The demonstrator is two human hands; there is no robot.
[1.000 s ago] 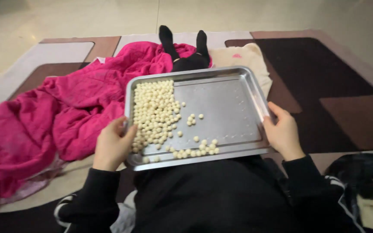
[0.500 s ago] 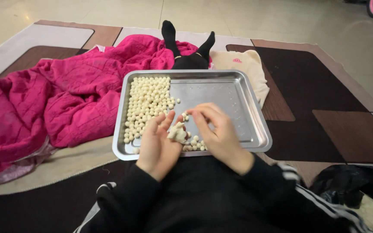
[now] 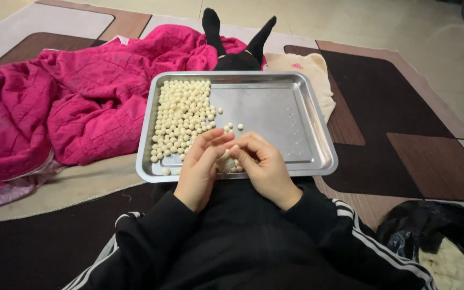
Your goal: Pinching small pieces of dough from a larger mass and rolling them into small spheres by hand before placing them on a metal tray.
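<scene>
Far left of the hands: pink quilt (image 3: pixel 65 102), crumpled on the rug (image 3: pixel 420 156), its edge just beside the tray's left rim.

Tray (image 3: pixel 318 145): steel, rectangular, resting on the person's lap, the near rim right under both hands. Balls (image 3: pixel 181 115): small, cream, round, packed in a dense patch in the tray's left half, up and left of the left hand. A few loose ones lie just above the fingertips, and one sits alone near the front left corner.

Left hand (image 3: pixel 200 169): over the tray's near edge, fingers curled inward, tips meeting the right hand's. Right hand (image 3: pixel 264 166): same pose, fingers bent toward the left. The two hands touch at the fingertips, pinching a small cluster of balls between them; some balls show pale in the gap below the fingers. Exactly which hand holds them, cannot tell.

Beyond the tray: black-socked feet (image 3: pixel 237 37), legs stretched away from the hands. Cream cloth (image 3: pixel 310 72) past the tray's far right corner. Right half of the tray is bare metal.

Far right, below the right sleeve: black bag (image 3: pixel 430 236) with something pale inside.
</scene>
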